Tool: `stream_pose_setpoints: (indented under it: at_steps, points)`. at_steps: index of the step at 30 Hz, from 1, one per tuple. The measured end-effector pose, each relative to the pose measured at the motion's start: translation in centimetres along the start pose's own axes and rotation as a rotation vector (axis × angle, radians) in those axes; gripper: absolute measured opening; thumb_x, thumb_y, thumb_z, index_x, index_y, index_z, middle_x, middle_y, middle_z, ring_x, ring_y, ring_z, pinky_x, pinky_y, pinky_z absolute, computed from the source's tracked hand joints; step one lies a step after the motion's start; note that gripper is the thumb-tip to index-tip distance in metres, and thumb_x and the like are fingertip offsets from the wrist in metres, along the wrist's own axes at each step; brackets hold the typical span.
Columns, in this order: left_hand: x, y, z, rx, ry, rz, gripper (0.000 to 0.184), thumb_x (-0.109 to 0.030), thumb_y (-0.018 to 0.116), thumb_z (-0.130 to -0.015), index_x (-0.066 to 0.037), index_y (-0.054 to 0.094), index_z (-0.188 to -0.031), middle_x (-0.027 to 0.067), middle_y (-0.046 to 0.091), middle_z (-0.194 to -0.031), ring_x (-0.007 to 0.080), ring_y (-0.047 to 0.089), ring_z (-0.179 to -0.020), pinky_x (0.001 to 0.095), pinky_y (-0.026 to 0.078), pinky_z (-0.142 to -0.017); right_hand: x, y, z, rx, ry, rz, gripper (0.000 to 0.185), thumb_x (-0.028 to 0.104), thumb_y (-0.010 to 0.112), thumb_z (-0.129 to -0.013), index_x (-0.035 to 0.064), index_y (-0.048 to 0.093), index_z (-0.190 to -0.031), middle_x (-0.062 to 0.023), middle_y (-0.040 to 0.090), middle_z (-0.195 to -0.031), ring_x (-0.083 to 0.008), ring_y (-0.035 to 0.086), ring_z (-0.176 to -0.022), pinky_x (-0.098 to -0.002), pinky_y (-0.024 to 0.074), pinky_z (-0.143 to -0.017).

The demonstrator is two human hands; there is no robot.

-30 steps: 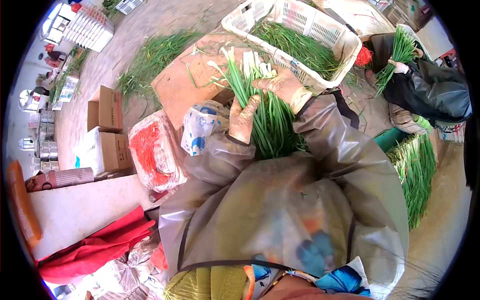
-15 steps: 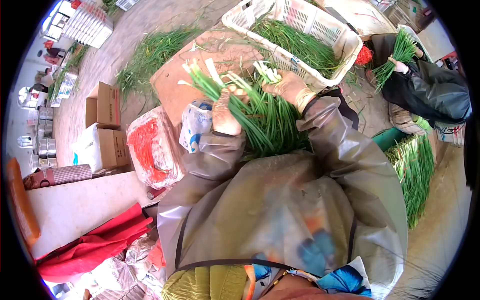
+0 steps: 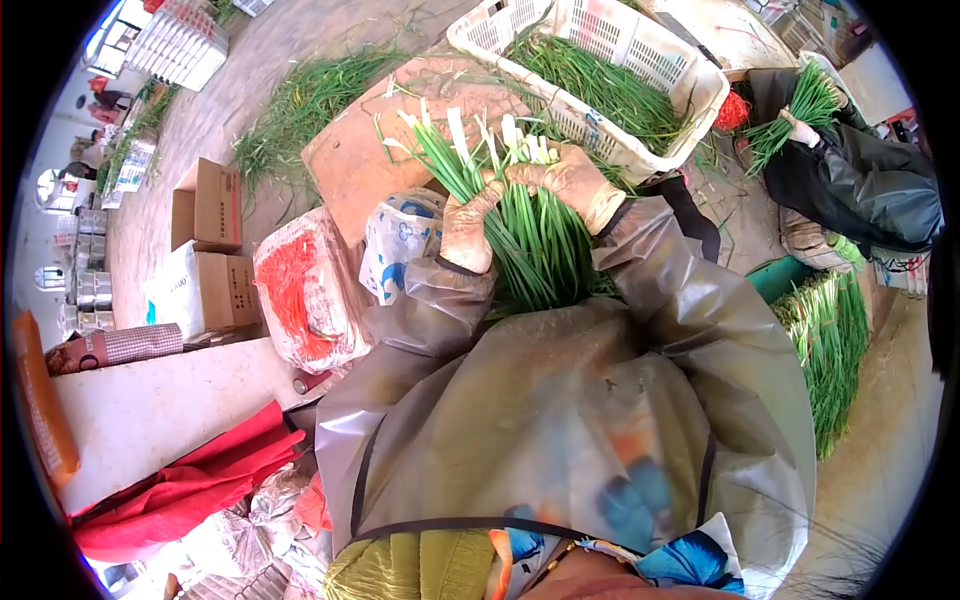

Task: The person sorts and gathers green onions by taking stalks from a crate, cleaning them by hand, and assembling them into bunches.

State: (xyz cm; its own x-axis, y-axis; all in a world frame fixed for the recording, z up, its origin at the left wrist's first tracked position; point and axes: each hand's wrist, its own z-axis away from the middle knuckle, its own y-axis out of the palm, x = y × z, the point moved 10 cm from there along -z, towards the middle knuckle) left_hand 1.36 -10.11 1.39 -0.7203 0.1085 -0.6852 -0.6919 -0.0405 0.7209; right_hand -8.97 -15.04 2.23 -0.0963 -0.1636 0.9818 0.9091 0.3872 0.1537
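Note:
My left hand (image 3: 468,232), in what looks like a soiled pale glove, is closed around the left part of a bunch of green chives (image 3: 535,250). My right hand (image 3: 578,187) wraps the same bunch from the right, just below the white stem ends. The two hands are close together, with their fingers nearly meeting. White ends point up and away from me; the long green leaves hang down toward my apron (image 3: 560,400). Some fingers are hidden by leaves.
Beyond my hands is a brown board (image 3: 350,165) with loose leaves (image 3: 300,110) beside it. A white crate (image 3: 690,125) of chives stands ahead right. Left are a bundle of red ties (image 3: 295,290) and cardboard boxes (image 3: 222,285). At right, another person's hand (image 3: 800,130) holds chives near stacked chives (image 3: 835,350).
My hands have come closer together, the left turning more upright. The two parts of the bunch now sit side by side, their white ends pointing more upward.

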Motion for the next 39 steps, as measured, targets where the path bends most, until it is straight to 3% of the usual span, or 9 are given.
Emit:
stream_pose_setpoints:
  at_steps: [7, 12, 14, 20, 26, 28, 33, 37, 39]
  points:
    - [0.6, -1.9, -0.6, -0.003, 0.054, -0.280, 0.021, -0.013, 0.063, -0.080, -0.001, 0.058, -0.096, 0.0026, 0.059, -0.079, 0.0110, 0.053, -0.066, 0.0222, 0.042, -0.059, 1.0, 0.7, -0.1, 0.016, -0.042, 0.177, 0.040, 0.020, 0.076, -0.068, 0.0004, 0.060, -0.099, -0.0057, 0.064, -0.088, -0.0130, 0.058, -0.079, -0.0260, 0.0456, -0.073]
    - [0.3, -1.5, 0.1, 0.021, -0.005, -0.351, 0.020, -0.017, 0.063, -0.081, -0.001, 0.059, -0.093, 0.0037, 0.061, -0.080, 0.0121, 0.055, -0.069, 0.0231, 0.044, -0.063, 0.1, 1.0, -0.2, 0.127, 0.043, 0.063, 0.041, 0.025, 0.076, -0.065, 0.0011, 0.061, -0.095, -0.0063, 0.064, -0.085, -0.0158, 0.058, -0.079, -0.0283, 0.0445, -0.075]
    - [-1.2, -2.0, 0.4, -0.090, 0.075, -0.360, 0.015, -0.015, 0.060, -0.082, -0.002, 0.061, -0.090, 0.0038, 0.062, -0.080, 0.0125, 0.055, -0.069, 0.0254, 0.044, -0.063, 0.1, -0.4, -0.2, 0.050, 0.041, 0.479, 0.044, 0.030, 0.075, -0.063, 0.0031, 0.062, -0.094, -0.0079, 0.064, -0.083, -0.0189, 0.058, -0.076, -0.0291, 0.0443, -0.074]
    - [-4.1, -4.7, -0.8, 0.007, 0.151, 0.281, 0.015, -0.017, 0.055, -0.086, -0.003, 0.053, -0.090, 0.0035, 0.053, -0.080, 0.0110, 0.049, -0.062, 0.0213, 0.042, -0.050, -1.2, -3.0, 0.1, -0.075, 0.133, 0.520, 0.040, 0.028, 0.075, -0.063, 0.0032, 0.062, -0.092, -0.0082, 0.064, -0.083, -0.0192, 0.058, -0.074, -0.0299, 0.0443, -0.074]
    - [-1.3, -1.9, -0.2, -0.066, -0.012, -0.415, 0.025, -0.007, 0.064, -0.078, -0.001, 0.058, -0.102, 0.0049, 0.059, -0.072, 0.0076, 0.049, -0.052, 0.0178, 0.034, -0.040, -0.1, 0.9, 0.6, 0.037, 0.091, 0.376, 0.032, 0.015, 0.074, -0.069, -0.0003, 0.061, -0.094, -0.0044, 0.064, -0.084, -0.0111, 0.058, -0.076, -0.0256, 0.0465, -0.072]
    - [0.0, -2.3, -0.8, -0.041, -0.069, -0.436, 0.025, -0.008, 0.065, -0.078, -0.001, 0.058, -0.101, 0.0030, 0.058, -0.069, 0.0070, 0.048, -0.050, 0.0181, 0.033, -0.039, 2.5, 2.3, 1.7, 0.066, 0.075, 0.613, 0.047, 0.033, 0.073, -0.067, -0.0004, 0.060, -0.097, -0.0127, 0.064, -0.084, -0.0224, 0.060, -0.076, -0.0300, 0.0456, -0.073]
    - [-0.6, -3.5, -0.6, -0.075, -0.144, -0.527, 0.018, -0.008, 0.065, -0.077, -0.002, 0.057, -0.092, 0.0029, 0.058, -0.068, 0.0057, 0.046, -0.047, 0.0174, 0.033, -0.039, 1.0, 1.4, 1.2, 0.070, 0.028, 0.921, 0.043, 0.039, 0.070, -0.066, 0.0078, 0.063, -0.095, -0.0155, 0.063, -0.085, -0.0318, 0.058, -0.081, -0.0360, 0.0448, -0.074]
    - [-4.0, -2.1, -0.1, 0.052, 0.073, 0.066, 0.010, -0.004, 0.058, -0.079, -0.001, 0.053, -0.087, 0.0032, 0.051, -0.062, 0.0085, 0.041, -0.044, 0.0197, 0.032, -0.037, 0.8, -1.2, 0.6, -0.031, 0.104, 0.877, 0.049, 0.037, 0.072, -0.064, 0.0007, 0.060, -0.095, -0.0164, 0.063, -0.082, -0.0298, 0.060, -0.076, -0.0331, 0.0457, -0.071]
    - [-5.1, -2.2, -0.3, -0.050, 0.115, -0.106, 0.013, -0.005, 0.058, -0.080, 0.000, 0.053, -0.090, 0.0025, 0.052, -0.063, 0.0071, 0.041, -0.044, 0.0185, 0.030, -0.039, 1.1, -0.6, 0.9, -0.014, 0.096, 0.909, 0.046, 0.038, 0.070, -0.065, 0.0036, 0.061, -0.094, -0.0169, 0.062, -0.083, -0.0315, 0.059, -0.080, -0.0358, 0.0452, -0.073]
